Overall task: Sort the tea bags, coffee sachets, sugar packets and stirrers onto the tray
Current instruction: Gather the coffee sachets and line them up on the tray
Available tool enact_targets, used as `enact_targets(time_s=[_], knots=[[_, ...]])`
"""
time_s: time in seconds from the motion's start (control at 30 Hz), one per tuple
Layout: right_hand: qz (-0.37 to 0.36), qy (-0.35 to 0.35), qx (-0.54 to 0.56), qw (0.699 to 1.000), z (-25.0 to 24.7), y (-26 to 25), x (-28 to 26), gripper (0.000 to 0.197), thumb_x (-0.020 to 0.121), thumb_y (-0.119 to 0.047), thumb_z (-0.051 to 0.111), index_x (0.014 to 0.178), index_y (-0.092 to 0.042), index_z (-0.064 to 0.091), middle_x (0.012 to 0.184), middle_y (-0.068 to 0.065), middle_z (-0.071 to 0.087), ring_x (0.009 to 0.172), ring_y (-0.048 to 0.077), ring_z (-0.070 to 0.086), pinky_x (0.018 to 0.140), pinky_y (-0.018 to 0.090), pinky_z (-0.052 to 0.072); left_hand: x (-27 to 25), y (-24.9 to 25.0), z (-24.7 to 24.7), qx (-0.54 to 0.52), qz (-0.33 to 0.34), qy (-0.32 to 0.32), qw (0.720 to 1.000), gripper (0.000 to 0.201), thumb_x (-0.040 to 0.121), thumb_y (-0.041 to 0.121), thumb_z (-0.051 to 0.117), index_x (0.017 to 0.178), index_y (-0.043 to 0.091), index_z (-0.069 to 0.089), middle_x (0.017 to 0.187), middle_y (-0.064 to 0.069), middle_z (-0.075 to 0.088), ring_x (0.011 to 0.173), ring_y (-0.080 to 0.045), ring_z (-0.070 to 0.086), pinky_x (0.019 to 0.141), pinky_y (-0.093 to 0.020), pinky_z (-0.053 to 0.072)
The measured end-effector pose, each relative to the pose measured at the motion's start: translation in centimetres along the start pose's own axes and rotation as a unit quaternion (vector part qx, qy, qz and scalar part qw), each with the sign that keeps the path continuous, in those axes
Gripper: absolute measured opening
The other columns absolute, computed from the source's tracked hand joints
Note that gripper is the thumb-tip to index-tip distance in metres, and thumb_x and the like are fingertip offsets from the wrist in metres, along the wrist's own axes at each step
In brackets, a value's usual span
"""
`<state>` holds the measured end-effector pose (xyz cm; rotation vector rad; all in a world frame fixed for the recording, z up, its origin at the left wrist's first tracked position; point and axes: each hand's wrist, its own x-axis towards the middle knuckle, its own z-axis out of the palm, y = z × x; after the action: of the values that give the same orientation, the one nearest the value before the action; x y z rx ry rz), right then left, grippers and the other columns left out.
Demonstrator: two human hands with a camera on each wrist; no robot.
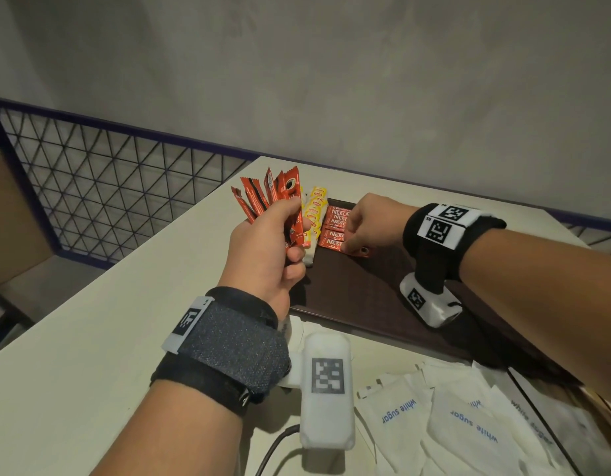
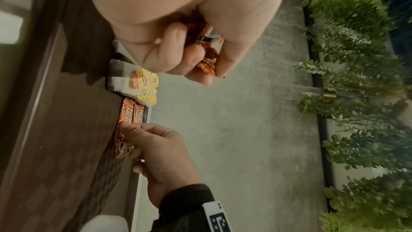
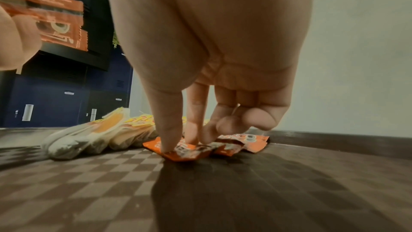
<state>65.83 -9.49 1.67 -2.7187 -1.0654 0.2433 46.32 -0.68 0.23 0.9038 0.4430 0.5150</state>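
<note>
A person's right hand [image 1: 369,223] presses its straightened fingers [image 3: 170,126] down on the nearest sachet of a row of red coffee sachets [image 1: 335,231] lying at the far left of the dark tray [image 1: 359,297]. The left hand [image 1: 273,249] is raised just to the left of the row, its fingers curled round a fanned bundle of coffee sachets [image 1: 273,197] whose ends stand upward. The laid sachets run with their long axes across the tray, left to right, stacked one behind another from near to far; yellow-tagged tea bags [image 1: 314,211] lie touching them on the left. The held bundle points roughly at right angles to that row, so the next sachet would likely need turning flat and crosswise before it is laid on the near side of the row, where the right hand is closer. White sugar packets [image 1: 469,420] wait on the pale worktop [image 1: 91,338], nearer than the tray. No stirrers can be made out.
</note>
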Motion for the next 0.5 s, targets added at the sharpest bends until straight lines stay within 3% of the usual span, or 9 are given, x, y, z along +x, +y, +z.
enact_targets(time_s=[0.1, 0.33, 0.5], knots=[[-0.003, -0.010, 0.001, 1.000, 0.0, 0.0, 0.0, 0.015, 0.083, -0.031, 0.084, 0.085, -0.017, 0.078, 0.088, 0.000, 0.075, 0.086, 0.013, 0.067, 0.079, 0.033, 0.057, 0.0, 0.0, 0.0, 0.002, -0.001, 0.001, 1.000, 0.019, 0.098, 0.026, 0.067, 0.085, 0.013, 0.064, 0.071, 0.000, 0.060, 0.043, -0.006, 0.041, 0.033, -0.017, 0.028], [-0.013, -0.004, -0.033, 0.999, 0.1, -0.5, 0.1, 0.014, 0.085, -0.029, 0.083, 0.085, -0.017, 0.076, 0.084, -0.001, 0.073, 0.080, 0.013, 0.066, 0.065, 0.026, 0.050, 0.0, 0.0, 0.1, 0.004, -0.002, 0.010, 1.000, 0.017, 0.097, 0.026, 0.068, 0.089, 0.012, 0.064, 0.071, 0.001, 0.062, 0.043, -0.006, 0.041, 0.033, -0.017, 0.027], [-0.011, 0.009, -0.059, 0.998, 0.1, -1.0, 0.3, 0.014, 0.083, -0.026, 0.085, 0.083, -0.017, 0.074, 0.081, 0.000, 0.072, 0.080, 0.016, 0.068, 0.068, 0.029, 0.054, 0.0, 0.0, 0.1, 0.003, -0.002, 0.011, 1.000, 0.019, 0.097, 0.026, 0.068, 0.086, 0.011, 0.065, 0.070, 0.001, 0.063, 0.042, -0.006, 0.041, 0.033, -0.017, 0.028]])
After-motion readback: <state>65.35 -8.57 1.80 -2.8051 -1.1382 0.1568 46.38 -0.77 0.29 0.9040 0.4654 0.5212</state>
